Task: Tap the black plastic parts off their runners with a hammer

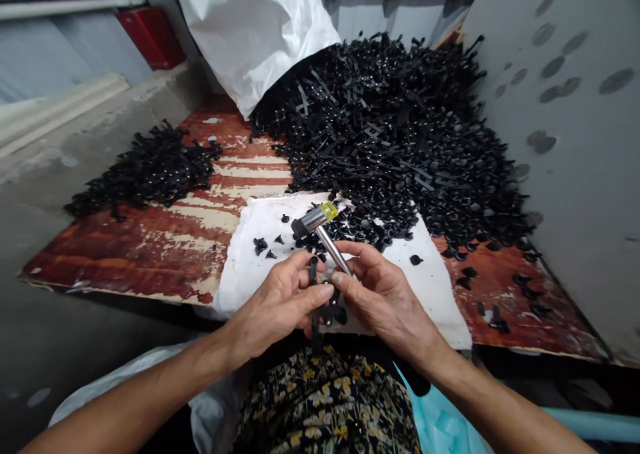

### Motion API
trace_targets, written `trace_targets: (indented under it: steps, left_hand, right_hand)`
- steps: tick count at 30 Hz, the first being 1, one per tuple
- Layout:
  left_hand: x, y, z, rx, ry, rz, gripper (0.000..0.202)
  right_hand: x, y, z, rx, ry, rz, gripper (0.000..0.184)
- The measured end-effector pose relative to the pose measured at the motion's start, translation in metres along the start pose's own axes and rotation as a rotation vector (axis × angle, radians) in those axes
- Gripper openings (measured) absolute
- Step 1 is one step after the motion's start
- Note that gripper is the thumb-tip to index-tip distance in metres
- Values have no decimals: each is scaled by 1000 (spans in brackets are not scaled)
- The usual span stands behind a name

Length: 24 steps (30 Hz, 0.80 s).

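**Worn red table, close handwork**

The table (125,254) stretches beyond our fingers, its top scuffed pale, with a big pile (400,121) of black parts ahead and to their right and a small pile (155,167) farther off to their left. A sack (260,34) hangs over the big pile's far left edge. Beneath our fingers lies a white cloth (235,274), probably laid there to pad the top and catch loose parts.

Our right hand (383,294) has its thumb and fingers closed on the handle of the hammer (330,247), perhaps low down so that its fingertips can meet the left ones. Our left hand (285,294) pinches a black strip (313,271), likely to steady it; whether other parts are gripped there, we cannot tell.

The hammer slants from the right fingertips, away from us and leftward. Its head sits just beyond our fingers, lying crosswise to the handle: yellow face to the right and slightly away, dark face to the left.
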<state>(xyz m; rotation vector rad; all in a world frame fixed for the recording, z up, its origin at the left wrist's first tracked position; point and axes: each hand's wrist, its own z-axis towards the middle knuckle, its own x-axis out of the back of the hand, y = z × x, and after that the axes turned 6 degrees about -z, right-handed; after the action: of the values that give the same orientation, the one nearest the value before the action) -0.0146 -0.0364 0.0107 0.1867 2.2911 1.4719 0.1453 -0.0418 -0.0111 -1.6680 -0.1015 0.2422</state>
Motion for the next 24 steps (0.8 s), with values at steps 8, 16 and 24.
trace_targets:
  steps: [8,16,24]
  left_hand:
    - [2,-1,-4,165,166,-257,43]
    - [8,6,0,246,220,-281,19]
    - [16,13,18,232,397,-127,16]
  right_hand:
    - [-1,-3,1,-19,93,-30,33]
    - [-1,-5,2,-1,123,-117,33]
    - [20,-2,-18,-40,292,-185,34]
